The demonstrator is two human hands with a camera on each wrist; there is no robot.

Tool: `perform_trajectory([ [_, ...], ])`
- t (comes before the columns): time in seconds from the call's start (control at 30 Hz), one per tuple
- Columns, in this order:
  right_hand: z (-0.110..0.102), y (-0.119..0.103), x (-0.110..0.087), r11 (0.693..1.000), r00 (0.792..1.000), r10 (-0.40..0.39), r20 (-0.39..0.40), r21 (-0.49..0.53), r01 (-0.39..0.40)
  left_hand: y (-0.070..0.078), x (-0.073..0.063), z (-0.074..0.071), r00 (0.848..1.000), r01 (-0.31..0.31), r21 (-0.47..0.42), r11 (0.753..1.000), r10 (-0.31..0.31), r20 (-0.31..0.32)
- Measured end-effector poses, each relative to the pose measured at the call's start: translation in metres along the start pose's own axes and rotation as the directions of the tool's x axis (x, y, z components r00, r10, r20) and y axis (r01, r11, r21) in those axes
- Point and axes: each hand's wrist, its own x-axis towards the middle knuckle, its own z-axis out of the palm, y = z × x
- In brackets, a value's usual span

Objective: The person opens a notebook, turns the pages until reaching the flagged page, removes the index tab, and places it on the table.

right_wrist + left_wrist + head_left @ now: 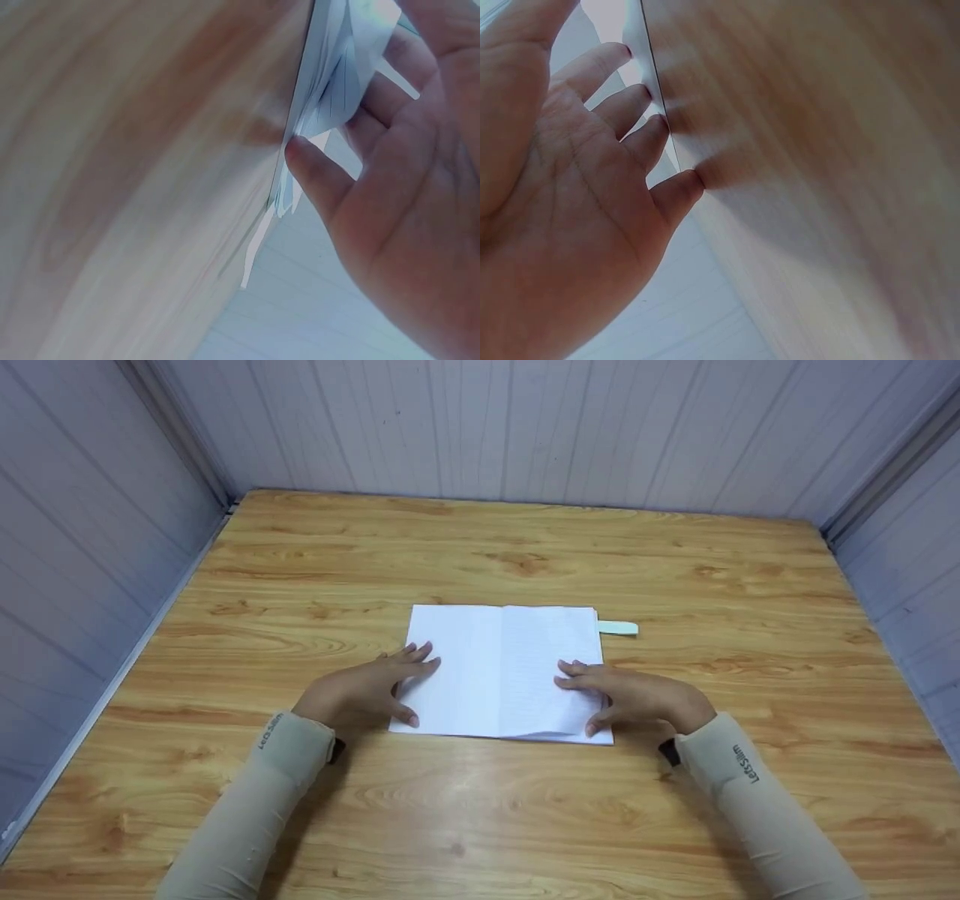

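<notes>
An open notebook (465, 667) with white pages lies flat in the middle of the head view. Its right page (534, 641) carries faint ruled lines, and the lower edge of that page bows up slightly. My left hand (367, 686) rests spread over the left page's outer edge, thumb near the bottom corner. On the opposite side my right hand (637, 695) touches the right page with extended fingers. Loose, curved pages (334, 82) show by the fingers in the right wrist view. A pale green strip (619, 628) sticks out from the notebook's right side.
The notebook lies on a wood-grain table (465, 817). Pale panelled walls (465, 427) stand behind the table and along its left and right sides. Light sleeves (247, 802) cover both forearms, with a dark band at each wrist.
</notes>
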Motion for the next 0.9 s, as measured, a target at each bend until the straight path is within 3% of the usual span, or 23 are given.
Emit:
perform_trajectory([
  [0.4,0.003,-0.001,-0.001,0.993,0.995,-0.06,-0.079,-0.105,0.051,0.011,0.003,-0.002,0.997,0.074,0.034,0.997,-0.073,-0.019],
  [0.6,0.003,0.0,-0.001,0.989,0.992,-0.087,-0.086,-0.128,0.076,0.027,0.012,-0.003,0.992,0.077,0.133,0.988,-0.063,-0.107],
  [0.73,0.003,0.001,0.0,0.992,0.995,-0.066,-0.071,-0.116,0.057,0.04,0.019,0.003,0.977,0.034,0.14,0.99,-0.004,-0.214],
  [0.9,0.003,0.001,0.0,0.994,0.997,-0.042,-0.061,-0.103,0.035,0.06,0.032,0.017,0.934,-0.093,0.188,0.978,0.151,-0.322],
])
